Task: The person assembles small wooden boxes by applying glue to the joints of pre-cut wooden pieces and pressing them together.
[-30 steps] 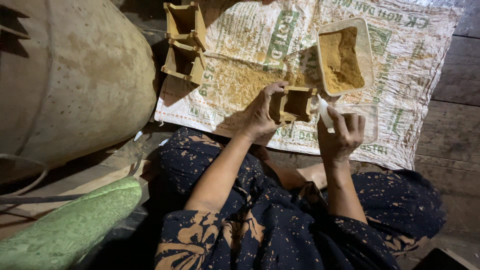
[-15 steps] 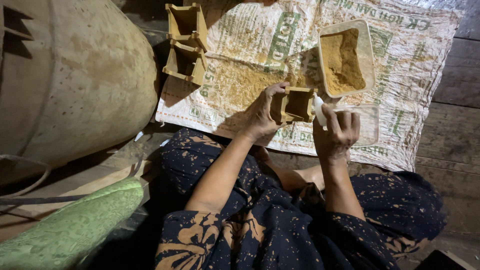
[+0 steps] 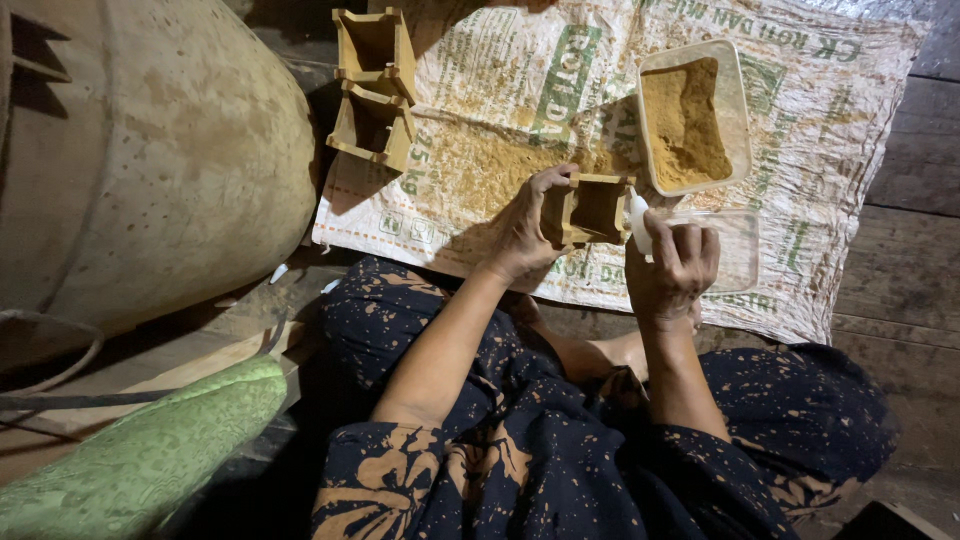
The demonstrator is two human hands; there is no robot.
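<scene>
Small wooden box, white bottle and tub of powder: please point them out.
small wooden box (image 3: pixel 597 208), head view, inner wall
white bottle (image 3: pixel 638 214), head view, its neck
tub of powder (image 3: pixel 742 110), head view, right rim

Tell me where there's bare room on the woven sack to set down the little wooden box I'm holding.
Free patches on the woven sack: right of the tub of powder, and the top middle between the two wooden boxes and that tub. Crowded: the centre, with spilled powder, left hand, held box, right hand and clear lid.

A rough floor-level craft workshop: plank floor (image 3: pixel 900 260), spread woven sack (image 3: pixel 800 130), sawdust tub (image 3: pixel 690 115), small wooden boxes (image 3: pixel 372 85).
</scene>
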